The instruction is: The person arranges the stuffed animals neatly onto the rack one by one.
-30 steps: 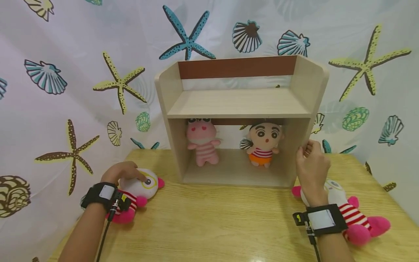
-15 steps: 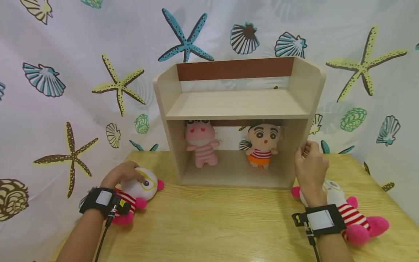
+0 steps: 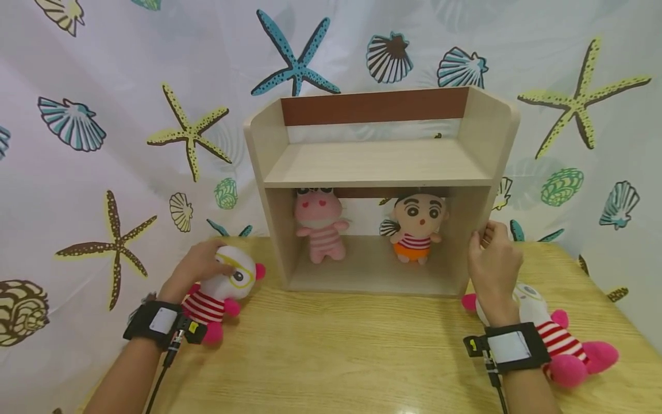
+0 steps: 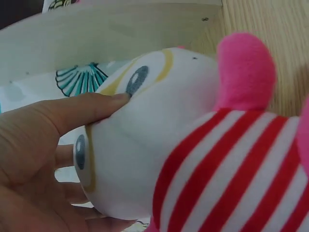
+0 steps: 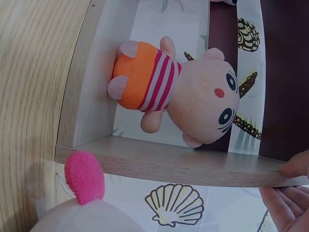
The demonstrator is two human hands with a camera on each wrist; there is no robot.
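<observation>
My left hand (image 3: pixel 195 269) grips the white head of a plush doll (image 3: pixel 206 307) with yellow-ringed eyes, a red-and-white striped body and pink limbs. In the left wrist view the thumb presses beside one eye of the doll (image 4: pixel 166 116), with fingers curled round the far side of its head. My right hand (image 3: pixel 495 264) pinches the front edge of the right side panel of a pale wooden shelf (image 3: pixel 377 164); the right wrist view has thumb and fingers on either face of that panel (image 5: pixel 193 171). A similar plush doll (image 3: pixel 558 339) lies beneath the right forearm, partly hidden by it.
On the shelf's lower level stand a pink striped plush (image 3: pixel 326 227) at left and a plush boy (image 3: pixel 418 227) in orange shorts at right. The shelf sits on a wooden table (image 3: pixel 336 356), before a curtain (image 3: pixel 207 46) printed with shells and starfish.
My left hand has raised the plush doll and shifted it slightly right, showing more of its face and striped body. The right hand keeps its hold on the shelf panel.
</observation>
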